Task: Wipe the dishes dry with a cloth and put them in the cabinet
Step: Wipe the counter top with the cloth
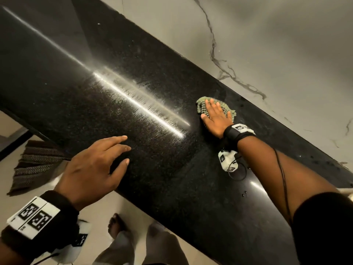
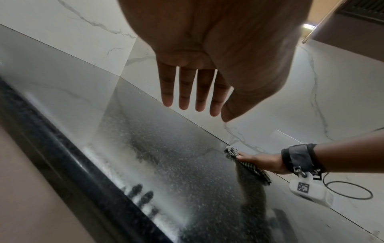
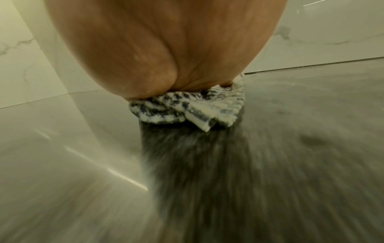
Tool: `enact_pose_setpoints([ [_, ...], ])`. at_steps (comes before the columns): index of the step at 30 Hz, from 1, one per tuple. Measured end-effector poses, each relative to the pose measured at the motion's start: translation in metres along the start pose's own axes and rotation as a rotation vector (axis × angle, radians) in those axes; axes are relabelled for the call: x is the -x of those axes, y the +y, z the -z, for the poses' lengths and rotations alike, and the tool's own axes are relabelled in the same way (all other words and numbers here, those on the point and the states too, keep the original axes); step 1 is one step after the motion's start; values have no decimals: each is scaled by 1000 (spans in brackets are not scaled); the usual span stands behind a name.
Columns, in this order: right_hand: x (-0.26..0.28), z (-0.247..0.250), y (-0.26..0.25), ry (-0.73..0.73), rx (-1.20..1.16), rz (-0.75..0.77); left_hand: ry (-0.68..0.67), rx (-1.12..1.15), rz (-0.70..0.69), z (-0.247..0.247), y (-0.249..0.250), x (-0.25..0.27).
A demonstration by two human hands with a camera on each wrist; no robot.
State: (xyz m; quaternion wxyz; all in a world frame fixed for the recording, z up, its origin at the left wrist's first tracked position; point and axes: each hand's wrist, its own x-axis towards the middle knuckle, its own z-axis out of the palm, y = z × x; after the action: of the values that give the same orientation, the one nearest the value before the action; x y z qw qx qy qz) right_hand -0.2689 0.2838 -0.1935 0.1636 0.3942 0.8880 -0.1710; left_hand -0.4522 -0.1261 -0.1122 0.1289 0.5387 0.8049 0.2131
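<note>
The glossy black speckled tabletop (image 1: 133, 88) is carrying 1 crumpled green checked cloth (image 1: 201, 107), lying toward 2 o'clock near its far edge; a light streak is gleaming across its middle.

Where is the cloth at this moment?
In the head view the cloth lies on the black counter, right of centre and close to the marble wall, pressed flat under the right hand.
</note>
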Motion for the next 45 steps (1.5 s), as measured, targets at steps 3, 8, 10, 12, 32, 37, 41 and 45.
enact_pose_setpoints([
  [3,-29,20,12,-2,-15,-46,-3,-11,28,-5,8,-3],
  [8,-62,38,29,8,-44,-72,4,-18,57,-15,20,-9],
  [10,-68,42,41,10,-45,-87,9,-20,60,-18,25,-12],
  [12,-67,46,57,20,-48,-103,17,-19,63,-20,30,-16],
  [32,47,-8,118,74,-204,-400,-68,-19,-113,-24,46,-8],
  [37,70,-26,69,61,-169,-334,-75,-16,-162,-18,45,3],
  [41,91,-45,19,72,-100,-233,-77,-19,-186,-13,40,14],
  [45,124,-69,-34,58,-78,-68,-101,-24,-205,-12,36,23],
])
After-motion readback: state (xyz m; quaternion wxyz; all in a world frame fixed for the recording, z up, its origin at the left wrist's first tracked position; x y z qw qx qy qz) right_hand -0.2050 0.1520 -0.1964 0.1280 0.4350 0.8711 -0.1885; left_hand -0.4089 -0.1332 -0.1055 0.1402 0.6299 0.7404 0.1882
